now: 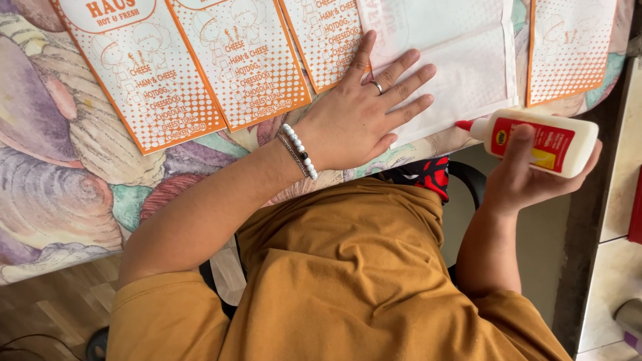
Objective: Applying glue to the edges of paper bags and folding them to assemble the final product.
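My left hand (pixel 358 113) lies flat, fingers spread, on a white paper bag (pixel 461 60) that rests on the table. It wears a ring and a beaded bracelet at the wrist. My right hand (pixel 525 177) grips a white glue bottle (pixel 545 140) with a red and yellow label. The bottle lies sideways just off the table's edge, its red nozzle (pixel 463 125) pointing left, close to the bag's near edge.
Several orange-and-white printed paper bags (pixel 157 73) lie in a row on the tablecloth (pixel 53 167), which has a shell pattern; one more printed bag (pixel 568 50) is at the far right. My mustard shirt (pixel 348 267) fills the foreground, with a chair (pixel 468 177) beneath.
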